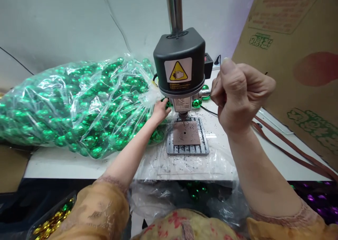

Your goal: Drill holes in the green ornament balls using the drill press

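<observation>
My right hand (235, 92) is closed in a fist at the right side of a small black bench drill press (179, 60), around the end of its metal handle (205, 93). My left hand (160, 111) reaches in at the drill's left side, thumb and fingers apart. Close to its fingertips is a dark green shiny bead, partly hidden by the drill. Below the chuck, a brownish square board (186, 133) with a dark hole lies on the slotted metal base (188, 149). Beside my left hand lies a big clear plastic bag (76, 106) full of shiny green beads.
Dark shavings are scattered over the white table (63, 164). More green beads (196, 103) sit behind the drill. A large cardboard box (295, 56) leans at right, near a brown strap (290, 141). Gold beads (54, 220) and purple beads (317, 201) are below the table edge.
</observation>
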Motion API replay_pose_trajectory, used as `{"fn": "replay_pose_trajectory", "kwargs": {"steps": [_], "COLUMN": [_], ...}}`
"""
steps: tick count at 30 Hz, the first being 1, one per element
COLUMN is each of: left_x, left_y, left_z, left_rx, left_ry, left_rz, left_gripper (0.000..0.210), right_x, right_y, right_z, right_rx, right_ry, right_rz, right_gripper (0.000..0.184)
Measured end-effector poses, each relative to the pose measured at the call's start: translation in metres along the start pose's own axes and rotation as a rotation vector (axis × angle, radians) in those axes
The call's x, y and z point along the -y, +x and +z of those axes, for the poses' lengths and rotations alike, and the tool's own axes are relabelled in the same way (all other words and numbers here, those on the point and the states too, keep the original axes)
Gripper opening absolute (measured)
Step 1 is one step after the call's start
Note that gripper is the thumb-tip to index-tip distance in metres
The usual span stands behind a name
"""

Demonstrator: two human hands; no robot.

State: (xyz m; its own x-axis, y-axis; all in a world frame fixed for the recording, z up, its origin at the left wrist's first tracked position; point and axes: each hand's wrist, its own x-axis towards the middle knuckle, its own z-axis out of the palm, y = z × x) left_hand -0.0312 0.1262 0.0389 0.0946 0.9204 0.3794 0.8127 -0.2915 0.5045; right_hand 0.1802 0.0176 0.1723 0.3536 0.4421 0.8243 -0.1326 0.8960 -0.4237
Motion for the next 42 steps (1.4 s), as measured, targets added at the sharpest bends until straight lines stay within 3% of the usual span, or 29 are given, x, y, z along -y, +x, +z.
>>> {"fn": "replay_pose_trajectory", "kwargs": {"steps": [4, 6, 9, 12, 16, 20, 25, 31, 38, 42], "left_x": [-0.014, -0.023, -0.038, -0.048, -0.051, -0.046, -0.039, -0.036, -0.046, -0.053], "left_y": [-0.047, -0.072, -0.101, -0.118, -0.128, -0.133, -0.13, -0.122, -0.122, -0.125], "left_z": [-0.027, -0.035, -0.038, -0.031, -0.016, -0.004, 0.007, 0.017, 0.029, 0.032], "left_rx": [-0.033, -0.045, 0.039, 0.122, 0.157, 0.147, 0.133, 0.173, 0.116, 0.039], "left_ry": [-0.211, -0.524, -1.07, -1.329, -1.259, -1.06, -0.837, -0.755, -0.738, -0.557], "left_rz": [-0.04, -0.141, -0.364, -0.503, -0.497, -0.361, -0.259, -0.198, -0.184, -0.152], "left_gripper": [0.037, 0.037, 0.041, 0.048, 0.061, 0.059, 0.058, 0.061, 0.057, 0.055], "right_x": [0.001, 0.001, -0.001, -0.003, -0.003, 0.001, 0.004, 0.005, 0.008, 0.005], "right_y": [-0.001, -0.002, -0.002, -0.003, -0.003, -0.002, -0.002, -0.003, -0.003, 0.0], "right_z": [0.0, 0.001, 0.001, 0.001, 0.0, -0.001, 0.001, 0.001, 0.001, 0.002], "right_rx": [-0.012, -0.013, -0.015, -0.016, 0.001, 0.022, 0.003, 0.006, 0.014, 0.013], "right_ry": [-0.002, -0.005, -0.015, -0.025, -0.027, -0.021, -0.024, -0.056, -0.096, -0.171], "right_rz": [0.005, 0.011, -0.003, -0.012, -0.011, -0.004, 0.006, 0.013, 0.025, 0.027], "right_gripper": [0.047, 0.047, 0.048, 0.047, 0.046, 0.045, 0.047, 0.048, 0.047, 0.049]}}
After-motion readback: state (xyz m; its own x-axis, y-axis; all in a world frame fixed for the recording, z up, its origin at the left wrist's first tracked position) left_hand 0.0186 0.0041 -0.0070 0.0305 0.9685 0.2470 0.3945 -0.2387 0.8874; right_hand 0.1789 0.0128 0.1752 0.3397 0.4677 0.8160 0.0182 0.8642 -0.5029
